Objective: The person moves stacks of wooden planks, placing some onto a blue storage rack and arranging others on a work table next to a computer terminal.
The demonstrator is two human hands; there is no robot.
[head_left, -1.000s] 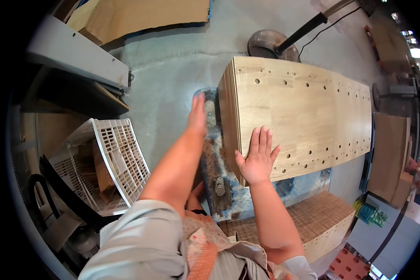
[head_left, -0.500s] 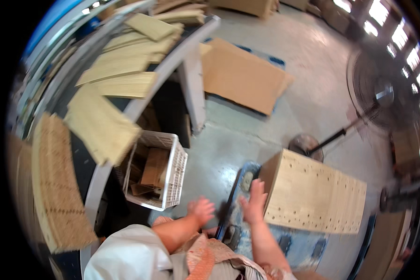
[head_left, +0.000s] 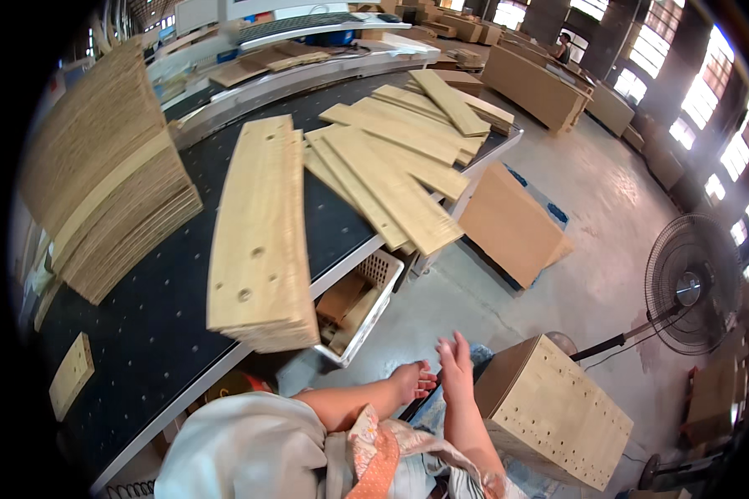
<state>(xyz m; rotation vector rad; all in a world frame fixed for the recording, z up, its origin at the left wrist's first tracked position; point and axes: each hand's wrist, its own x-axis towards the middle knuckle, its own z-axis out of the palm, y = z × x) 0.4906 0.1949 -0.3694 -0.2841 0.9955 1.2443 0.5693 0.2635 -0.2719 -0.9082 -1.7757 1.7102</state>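
Note:
My left hand (head_left: 414, 382) hangs open in front of my body, fingers apart, with nothing in it. Close beside it my right hand (head_left: 455, 363) is raised, also open and holding nothing. Just right of that hand is a stack of drilled wooden boards (head_left: 558, 407) on a blue pallet (head_left: 431, 413). Ahead and left, a neat stack of pale boards with holes (head_left: 254, 224) lies on the black-topped table (head_left: 154, 333), its near end over the edge. Several loose slats (head_left: 391, 179) lie fanned out beyond it.
A white plastic crate (head_left: 373, 320) with cardboard scraps stands under the table edge. A tall stack of boards (head_left: 108, 175) occupies the table's left, with a small board piece (head_left: 72, 376) nearer. At right stands a pedestal fan (head_left: 686, 287). A cardboard-topped pallet (head_left: 512, 220) lies beyond the table.
The view has swung left and up, bringing more of the table and the hall into sight. My hands have come closer together, both still empty.

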